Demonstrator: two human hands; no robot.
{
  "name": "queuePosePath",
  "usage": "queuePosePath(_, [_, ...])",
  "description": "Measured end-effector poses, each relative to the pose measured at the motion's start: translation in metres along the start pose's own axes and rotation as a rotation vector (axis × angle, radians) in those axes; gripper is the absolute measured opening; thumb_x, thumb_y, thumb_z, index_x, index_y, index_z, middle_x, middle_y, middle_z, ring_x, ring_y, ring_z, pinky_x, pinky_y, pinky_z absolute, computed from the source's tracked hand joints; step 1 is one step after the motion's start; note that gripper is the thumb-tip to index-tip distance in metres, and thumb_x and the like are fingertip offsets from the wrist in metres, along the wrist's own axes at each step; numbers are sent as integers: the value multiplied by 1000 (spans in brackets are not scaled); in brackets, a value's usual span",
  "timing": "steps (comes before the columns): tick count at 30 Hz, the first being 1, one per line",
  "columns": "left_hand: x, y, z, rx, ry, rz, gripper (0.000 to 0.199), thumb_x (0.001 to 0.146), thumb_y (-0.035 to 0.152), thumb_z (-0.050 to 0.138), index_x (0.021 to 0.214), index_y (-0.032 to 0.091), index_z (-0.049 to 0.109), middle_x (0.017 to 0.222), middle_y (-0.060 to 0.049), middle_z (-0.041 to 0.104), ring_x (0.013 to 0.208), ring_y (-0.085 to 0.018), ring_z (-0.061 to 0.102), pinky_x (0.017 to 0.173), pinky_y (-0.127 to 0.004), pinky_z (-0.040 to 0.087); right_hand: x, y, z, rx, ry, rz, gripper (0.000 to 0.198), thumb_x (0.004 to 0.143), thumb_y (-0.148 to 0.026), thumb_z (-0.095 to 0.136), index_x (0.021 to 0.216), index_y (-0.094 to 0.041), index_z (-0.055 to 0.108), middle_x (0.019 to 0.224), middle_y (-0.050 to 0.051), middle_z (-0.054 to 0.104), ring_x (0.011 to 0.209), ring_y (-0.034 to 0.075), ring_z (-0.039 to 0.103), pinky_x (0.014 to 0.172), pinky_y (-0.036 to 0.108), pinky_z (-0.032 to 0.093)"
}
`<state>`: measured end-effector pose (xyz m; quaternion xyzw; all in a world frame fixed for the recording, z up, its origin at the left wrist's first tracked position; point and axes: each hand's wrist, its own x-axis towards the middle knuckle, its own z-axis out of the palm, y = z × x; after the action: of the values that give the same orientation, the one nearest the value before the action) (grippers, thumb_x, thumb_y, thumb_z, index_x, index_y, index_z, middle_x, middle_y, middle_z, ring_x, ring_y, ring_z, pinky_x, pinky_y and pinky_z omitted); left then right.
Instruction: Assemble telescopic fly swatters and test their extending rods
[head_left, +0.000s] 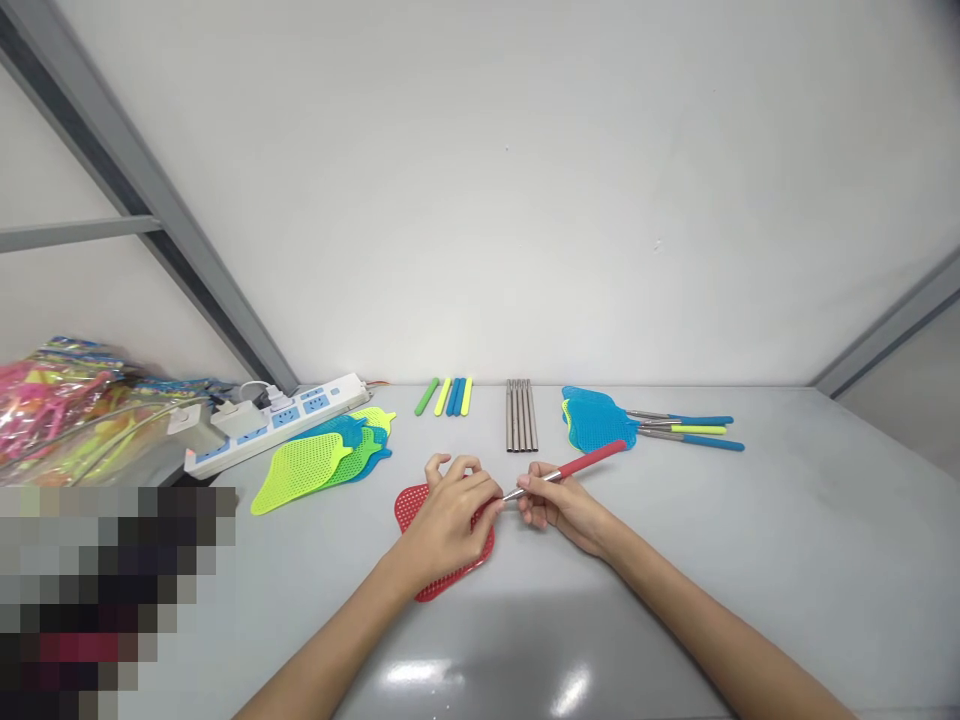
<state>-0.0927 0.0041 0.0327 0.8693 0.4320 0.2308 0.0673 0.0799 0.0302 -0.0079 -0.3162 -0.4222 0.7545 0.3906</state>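
Note:
In the head view my left hand (455, 507) is closed on a red fly swatter head (442, 580), pinching it near its neck on the right. My right hand (561, 502) grips a metal rod with a red handle (592, 458), which points up and to the right. The rod's tip meets the swatter neck between my left fingertips; how far it sits inside is hidden by the fingers. Beyond my hands stand metal rods (522, 415) side by side, and to their left lie several coloured handle grips (454, 397).
Yellow, green and blue swatter heads (304, 468) lie at the left, beside a white power strip (277, 425) with plugs. Blue swatters with handles (598, 415) are stacked at the right. Plastic-wrapped bundles (56, 415) fill the far left. A white wall (525, 200) closes off the back.

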Motion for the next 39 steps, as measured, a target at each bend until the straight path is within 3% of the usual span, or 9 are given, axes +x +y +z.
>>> queuePosePath(5, [1, -2, 0, 20, 13, 1, 18, 78, 19, 40, 73, 22, 57, 68, 1, 62, 103, -21, 41, 90, -47, 7, -1, 1, 1, 10, -12, -7, 26, 69, -30, 58, 61, -17, 38, 59, 2, 58, 49, 9, 50, 45, 21, 32])
queuePosePath(8, [2, -4, 1, 37, 41, 10, 20, 79, 20, 39, 83, 25, 58, 82, 1, 64, 108, -22, 39, 91, -47, 4, -1, 2, 2, 28, 27, -26, 25, 68, -32, 58, 62, -17, 39, 59, 2, 58, 49, 9, 50, 45, 21, 33])
queuePosePath(11, [1, -1, 4, 46, 124, 39, 21, 79, 21, 41, 92, 28, 57, 99, 1, 61, 108, -22, 40, 90, -47, 6, 0, 3, 2, 50, 61, -51, 24, 67, -34, 59, 63, -16, 43, 58, 1, 57, 49, 9, 50, 46, 21, 33])
queuePosePath(14, [-4, 8, 10, -5, 167, 117, 21, 78, 20, 43, 92, 26, 57, 95, -1, 62, 102, -22, 44, 88, -43, 13, 0, 4, 3, 93, 86, -93, 23, 66, -33, 59, 63, -16, 45, 57, 0, 56, 49, 9, 49, 47, 21, 33])
queuePosePath(19, [-11, 29, 29, -201, -27, 177, 20, 79, 17, 38, 82, 19, 58, 84, -3, 62, 83, -16, 50, 77, -34, 27, 2, 4, 1, 180, 120, -110, 16, 70, -31, 54, 73, -15, 54, 59, 1, 56, 53, 10, 50, 52, 22, 36])
queuePosePath(23, [-8, 32, 40, -407, -109, 56, 21, 80, 19, 36, 74, 18, 56, 77, -2, 60, 73, -14, 50, 72, -30, 33, 2, 1, -3, 270, 93, -61, 23, 72, -31, 47, 82, -13, 58, 66, 5, 58, 58, 11, 52, 60, 24, 38])
queuePosePath(28, [-2, 24, 44, -639, -64, -191, 27, 81, 29, 35, 68, 17, 56, 68, -2, 57, 65, -14, 49, 59, -25, 36, 3, -1, -4, 329, 74, -70, 25, 72, -30, 45, 82, -12, 59, 68, 6, 59, 59, 11, 51, 62, 24, 39])
queuePosePath(34, [-6, 34, 47, -766, -65, -386, 19, 77, 37, 42, 82, 20, 49, 80, -2, 52, 71, -14, 45, 64, -26, 36, 2, -1, -2, 380, 68, -55, 23, 73, -30, 47, 83, -14, 58, 67, 4, 58, 56, 10, 50, 55, 22, 38])
queuePosePath(39, [-9, 38, 55, -981, 108, -605, 23, 79, 42, 37, 80, 19, 42, 72, -1, 48, 71, -13, 46, 67, -26, 36, 4, -1, -1, 426, 114, -65, 16, 71, -29, 52, 75, -15, 57, 67, 3, 59, 56, 9, 50, 58, 21, 39])
